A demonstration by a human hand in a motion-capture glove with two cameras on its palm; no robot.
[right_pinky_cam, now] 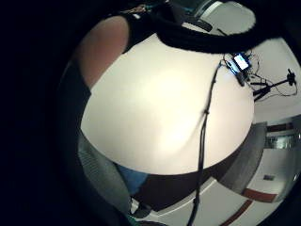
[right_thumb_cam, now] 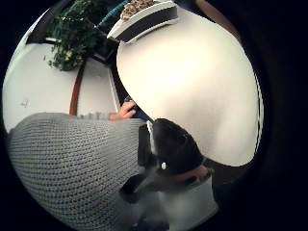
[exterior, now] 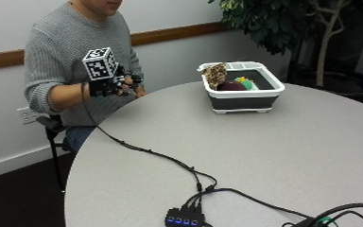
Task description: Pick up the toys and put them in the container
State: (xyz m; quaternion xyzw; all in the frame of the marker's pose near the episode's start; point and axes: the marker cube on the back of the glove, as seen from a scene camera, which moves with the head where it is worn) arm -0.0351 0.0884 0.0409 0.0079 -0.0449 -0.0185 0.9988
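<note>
My gloved right hand (exterior: 111,87) hangs in the air at the near edge of the round table (exterior: 263,156), in front of the person's grey sweater. Its fingers (right_thumb_cam: 172,147) are loosely curled and hold nothing. The white and black container (exterior: 243,98) stands across the table, well away from the hand. Inside it are a spotted plush toy (exterior: 215,74) leaning on the rim, a dark maroon toy (exterior: 232,86) and a green and yellow toy (exterior: 248,83). The thumb side palm view shows the container (right_thumb_cam: 144,21) at the table's far edge. No toy lies on the tabletop (right_pinky_cam: 160,108).
A black cable (exterior: 169,160) runs from the hand across the table to a hub (exterior: 185,220) at the front edge. A potted plant (exterior: 276,23) stands behind the container. A lit device (right_pinky_cam: 241,61) and a small tripod (right_pinky_cam: 277,84) sit near the table's rim.
</note>
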